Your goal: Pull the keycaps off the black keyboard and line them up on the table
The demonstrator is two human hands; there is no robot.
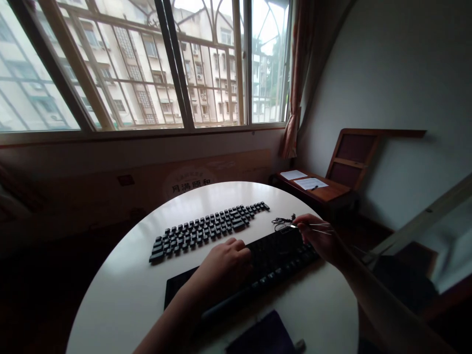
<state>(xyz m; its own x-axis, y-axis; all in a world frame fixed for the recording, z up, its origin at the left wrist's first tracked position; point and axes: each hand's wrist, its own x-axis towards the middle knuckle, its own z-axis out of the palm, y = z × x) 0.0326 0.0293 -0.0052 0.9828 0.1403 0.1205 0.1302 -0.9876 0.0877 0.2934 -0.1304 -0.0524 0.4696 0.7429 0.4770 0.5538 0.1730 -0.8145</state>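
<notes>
A black keyboard lies slantwise on the round white table. Its upper part looks bare of keycaps, while keycaps show along its near edge. My left hand is over the middle of the keyboard, fingers curled and fingertips hidden. At the keyboard's far right end, my right hand is closed on a wire keycap puller, whose thin metal prongs stick out to the right. Beyond the keyboard, loose black keycaps stand in slanting rows. A black cable lies coiled beside my right fingers.
A dark purple cloth or pouch lies at the near edge of the white table, with a small blurred object beside it. To the right stands a wooden chair bearing papers and a pen. Barred windows are ahead.
</notes>
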